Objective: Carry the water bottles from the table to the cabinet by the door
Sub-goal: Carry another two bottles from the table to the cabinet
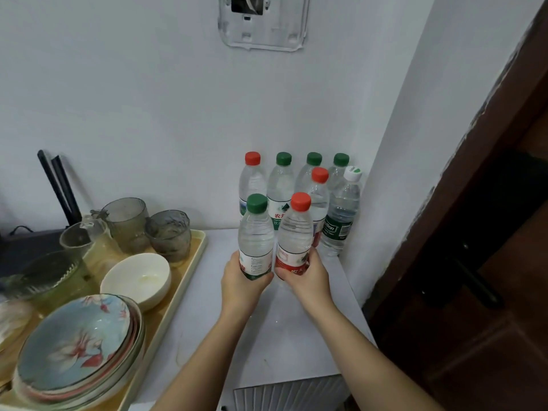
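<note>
Head view, looking down at a white cabinet top [296, 345] in a corner beside a dark brown door [474, 277]. Holding a green-capped bottle [255, 232] in the left hand [240, 282], fingers and thumb wrapped round the lower label. Holding a red-capped bottle [294, 235] in the right hand [310, 277], gripped the same way, low on the red label. Both upright, side by side, just about touching, in front of the rest. Bases hidden behind the hands, so impossible to tell whether set down or lifted clear.

Behind them, against the wall [148, 99], six more bottles [281, 188] standing upright and packed close. Four in the back row, capped red, green, green, green from left to right. One more red cap in front of those, and a white-capped bottle [344, 209] with a dark green label tucked into the corner.

To the left, apart from the bottles, a pale yellow tray [192, 256] loaded with a white bowl [139, 277], a stack of flowered plates [80, 348], two smoky glass cups [127, 221] and a clear glass jug [84, 238]. High on the wall, a clear plastic bracket [264, 34].
</note>
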Tool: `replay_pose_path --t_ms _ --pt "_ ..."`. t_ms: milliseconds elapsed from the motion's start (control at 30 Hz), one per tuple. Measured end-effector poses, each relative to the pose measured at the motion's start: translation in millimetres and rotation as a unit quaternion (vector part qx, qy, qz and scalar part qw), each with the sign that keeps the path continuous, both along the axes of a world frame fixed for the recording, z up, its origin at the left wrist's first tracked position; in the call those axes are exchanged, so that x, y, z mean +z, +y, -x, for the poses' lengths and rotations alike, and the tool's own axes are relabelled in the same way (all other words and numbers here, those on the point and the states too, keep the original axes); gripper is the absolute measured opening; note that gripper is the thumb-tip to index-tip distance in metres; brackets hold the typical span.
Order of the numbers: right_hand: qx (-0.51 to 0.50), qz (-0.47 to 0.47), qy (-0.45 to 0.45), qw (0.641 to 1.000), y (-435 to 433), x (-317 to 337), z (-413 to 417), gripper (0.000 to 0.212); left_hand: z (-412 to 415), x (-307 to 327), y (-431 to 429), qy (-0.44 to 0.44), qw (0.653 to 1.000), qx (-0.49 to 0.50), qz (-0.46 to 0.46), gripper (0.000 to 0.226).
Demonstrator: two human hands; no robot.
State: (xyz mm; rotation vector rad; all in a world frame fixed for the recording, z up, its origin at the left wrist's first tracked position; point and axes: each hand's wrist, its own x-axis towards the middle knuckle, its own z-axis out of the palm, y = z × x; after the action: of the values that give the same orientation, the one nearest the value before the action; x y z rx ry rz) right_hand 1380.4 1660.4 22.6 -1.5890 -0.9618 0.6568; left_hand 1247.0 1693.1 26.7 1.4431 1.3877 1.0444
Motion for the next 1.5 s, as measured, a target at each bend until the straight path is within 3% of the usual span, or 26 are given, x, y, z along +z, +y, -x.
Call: replay_pose_path --t_ms 167,400,567,1000,1500 --pt "0.011 -0.005 -0.022 1.0 10.8 -7.6 -10.6 0.077 -1.4 -4.4 8.6 -0.017 1.0 0.004 -0.003 0.071" --pt "-0.034 -0.01 -0.122 0.992 10.4 -14.3 -16.8 0.063 -1.6 -12.9 19.5 0.059 0.997 0.029 -0.038 0.06" --pt "-0.045 -0.003 -0.148 0.988 31.8 -8.6 -20.5 0.041 -9.3 -11.4 40.9 0.097 0.992 0.04 -0.067 0.06" --pt "-0.037 0.088 -0.279 0.956 63.2 6.4 -11.8 0.028 -18.4 -7.3 76.7 0.131 0.988 0.038 -0.066 0.051" --pt "-0.042 0.124 -0.332 0.934 57.1 10.6 -11.5 0.029 -17.1 -6.0 75.7 0.123 0.99 0.014 -0.06 0.049"
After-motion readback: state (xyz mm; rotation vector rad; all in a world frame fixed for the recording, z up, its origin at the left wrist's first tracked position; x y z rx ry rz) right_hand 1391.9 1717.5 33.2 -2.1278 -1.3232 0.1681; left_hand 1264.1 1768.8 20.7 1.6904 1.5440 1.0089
